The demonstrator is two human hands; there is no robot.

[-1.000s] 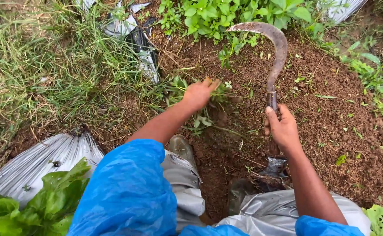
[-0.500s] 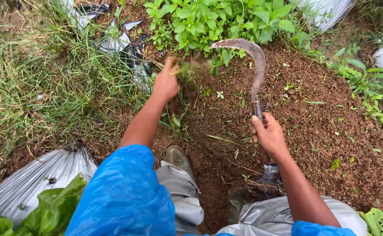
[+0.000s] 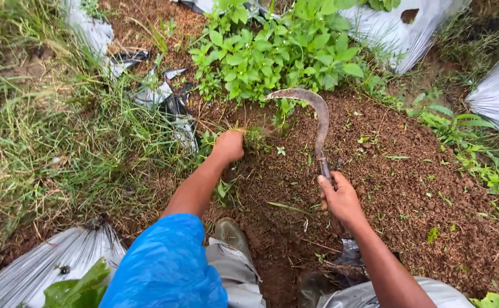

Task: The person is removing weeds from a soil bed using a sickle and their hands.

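**Weeding with a sickle at the edge of the bare soil**

While the left hand is closed in a fist around a small tuft of weeds at the border of grass and earth, the right hand is wrapped firmly round the handle of a rusty sickle. Its curved blade arches up and over to the left, the tip pointing down toward the gripped tuft, just beside it but not yet touching as far as the view shows. The tuft sits low on the reddish-brown soil, just in front of a dense clump of broad-leaved green plants.

Judging by this stance, the step in hand is the cut itself: the weeds are gathered and held taut, and the blade is poised above them. The next move seems to call for drawing the blade in low at the base of the stems, close to the ground, while keeping its edge clear of the left fingers, which lie very near the tip's path.

Long grass covers the ground to the left, with torn pieces of silver-and-black plastic sheeting lying in it. A blue plastic sleeve covers the left upper arm, and a muddy rubber boot stands on the soil below the hands.
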